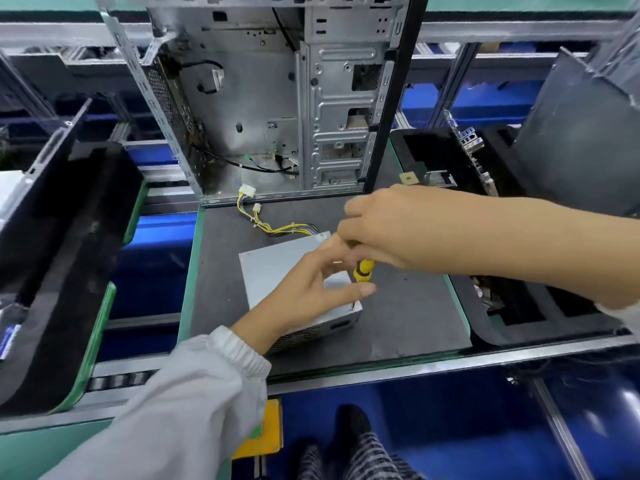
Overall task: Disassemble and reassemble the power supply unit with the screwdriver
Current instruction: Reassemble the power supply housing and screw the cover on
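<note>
Nearest, a white sleeve [194, 393] leads to the left hand [304, 289], fingers [360, 291] spread loosely over the near right corner of the power supply unit [273, 268], thumb by the edge. The silver unit lies flat mid-desk on a dark mat [398, 306]. Just above it, the right hand [388, 226] closes its fingers around the yellow-handled screwdriver [363, 270], held upright, tip at the unit's near right corner. Yellow-black cables [277, 228] trail far-left from the unit. Beyond stands an open computer case [277, 98].
</note>
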### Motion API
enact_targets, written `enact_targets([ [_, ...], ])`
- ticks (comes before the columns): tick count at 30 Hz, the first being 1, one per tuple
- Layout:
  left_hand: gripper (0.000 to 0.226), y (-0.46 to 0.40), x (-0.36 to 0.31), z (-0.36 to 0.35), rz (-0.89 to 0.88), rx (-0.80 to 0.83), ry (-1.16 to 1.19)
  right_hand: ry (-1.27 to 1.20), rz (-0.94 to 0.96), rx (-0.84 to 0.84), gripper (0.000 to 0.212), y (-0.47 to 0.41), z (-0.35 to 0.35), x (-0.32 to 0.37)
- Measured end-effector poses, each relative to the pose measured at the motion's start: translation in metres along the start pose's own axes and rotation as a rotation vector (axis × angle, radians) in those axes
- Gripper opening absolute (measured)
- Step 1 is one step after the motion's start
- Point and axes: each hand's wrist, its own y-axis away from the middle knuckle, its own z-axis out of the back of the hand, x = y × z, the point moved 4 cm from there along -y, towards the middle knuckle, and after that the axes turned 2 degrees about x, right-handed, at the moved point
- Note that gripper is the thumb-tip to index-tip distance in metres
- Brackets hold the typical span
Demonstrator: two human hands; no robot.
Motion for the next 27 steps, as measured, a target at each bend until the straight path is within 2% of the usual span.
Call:
enact_targets([
  [4,0.034,-0.005,0.003,-0.003,-0.031,-0.13,0.113,0.067,-0.184,-0.071,0.013,0.001,0.003,0.0],
  [8,0.024,-0.002,0.01,0.009,0.044,-0.027,0.114,-0.099,0.026,0.0,0.035,0.008,0.001,-0.004],
  [10,0.029,0.001,0.009,0.005,0.055,0.033,0.095,-0.083,0.021,0.027,0.026,0.007,0.0,-0.003],
  [12,0.041,0.0,0.008,-0.005,0.066,-0.018,0.139,0.039,-0.082,-0.009,0.01,0.001,-0.002,-0.002],
  [14,0.049,-0.001,0.013,-0.011,0.028,-0.152,0.174,0.136,-0.173,-0.037,0.024,-0.001,-0.002,-0.003],
  [15,0.048,-0.003,0.016,-0.012,0.029,-0.184,0.204,0.144,-0.176,-0.061,0.027,0.0,0.002,-0.002],
  [17,0.034,-0.005,0.02,-0.012,0.055,-0.161,0.281,0.097,-0.114,-0.038,0.009,0.004,-0.004,-0.004],
  [19,0.031,-0.006,0.026,-0.005,0.087,-0.126,0.339,-0.016,0.035,-0.006,0.028,0.008,-0.009,-0.006],
  [21,0.035,-0.004,0.028,0.0,0.128,-0.07,0.36,-0.043,0.086,0.036,0.031,0.008,-0.008,-0.008],
  [24,0.033,-0.002,0.028,-0.001,0.123,-0.064,0.363,0.046,-0.036,-0.05,0.006,0.004,-0.009,-0.012],
  [26,0.029,-0.005,0.028,-0.005,0.1,-0.134,0.321,0.092,-0.139,-0.073,0.036,0.001,-0.01,-0.015],
  [27,0.028,-0.006,0.028,-0.007,0.093,-0.163,0.309,0.115,-0.176,-0.084,0.043,0.0,-0.01,-0.017],
])
